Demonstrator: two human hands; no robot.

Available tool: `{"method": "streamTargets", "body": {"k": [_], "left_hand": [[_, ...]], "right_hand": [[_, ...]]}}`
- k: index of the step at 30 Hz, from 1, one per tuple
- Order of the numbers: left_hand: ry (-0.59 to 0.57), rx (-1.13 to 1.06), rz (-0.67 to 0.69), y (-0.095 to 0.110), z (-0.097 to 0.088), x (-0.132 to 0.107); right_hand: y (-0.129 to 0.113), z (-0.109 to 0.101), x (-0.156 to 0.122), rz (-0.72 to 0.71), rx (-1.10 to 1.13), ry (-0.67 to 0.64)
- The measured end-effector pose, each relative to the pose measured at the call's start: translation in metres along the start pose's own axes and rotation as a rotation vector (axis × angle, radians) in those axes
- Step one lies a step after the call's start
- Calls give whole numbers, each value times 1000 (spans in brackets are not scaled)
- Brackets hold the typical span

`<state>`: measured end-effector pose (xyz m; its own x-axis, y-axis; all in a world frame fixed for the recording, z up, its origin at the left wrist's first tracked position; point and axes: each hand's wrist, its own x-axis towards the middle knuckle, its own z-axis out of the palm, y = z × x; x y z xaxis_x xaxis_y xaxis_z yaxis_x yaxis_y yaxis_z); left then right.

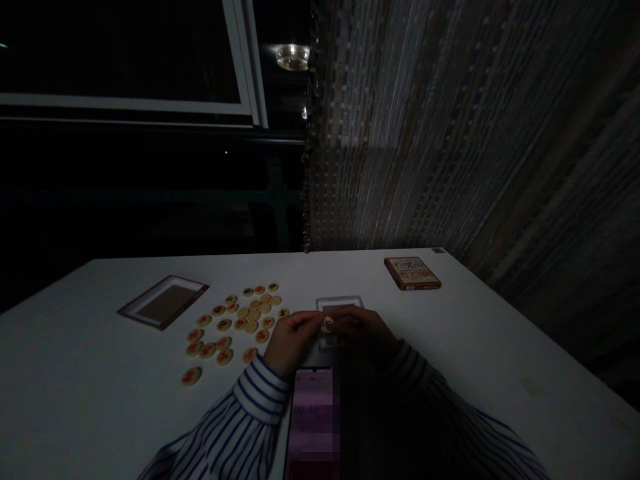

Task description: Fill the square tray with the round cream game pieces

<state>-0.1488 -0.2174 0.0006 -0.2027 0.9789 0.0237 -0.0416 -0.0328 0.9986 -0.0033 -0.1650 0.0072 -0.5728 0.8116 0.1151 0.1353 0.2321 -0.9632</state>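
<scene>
My left hand (295, 337) and right hand (370, 331), at the lower centre of the frame, are narrowed to a fingertip grip on a pale round disc with a dark character (327, 325). Beneath is a white-rimmed rectangular tray (340, 299); my hands hide most of its interior. At centre left, a shallow open box with white inner walls (173, 282) exposes a flat brown floor. Between box and hands, smooth pale discs with red or dark characters (225, 357) lie loose, some overlapping. A flat brown printed box (413, 272) sits near the far edge, right of centre. The matte white tabletop (480, 387) offers open room at right and lower left.
</scene>
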Motion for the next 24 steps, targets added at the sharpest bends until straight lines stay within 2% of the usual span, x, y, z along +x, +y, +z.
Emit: {"method": "streamTargets", "body": {"k": [7,13,20,24], "left_hand": [[68,-89,-64,3,3,-1],[43,-138,-77,5,3,-1],[32,-65,-12,7,2,-2],[18,-23,-12,12,1,-4]], "right_hand": [[3,-2,0,-19,-10,9],[3,-1,1,-8,68,-13],[-2,-6,0,-118,-131,-6],[-1,-8,-1,-192,-168,4]]}}
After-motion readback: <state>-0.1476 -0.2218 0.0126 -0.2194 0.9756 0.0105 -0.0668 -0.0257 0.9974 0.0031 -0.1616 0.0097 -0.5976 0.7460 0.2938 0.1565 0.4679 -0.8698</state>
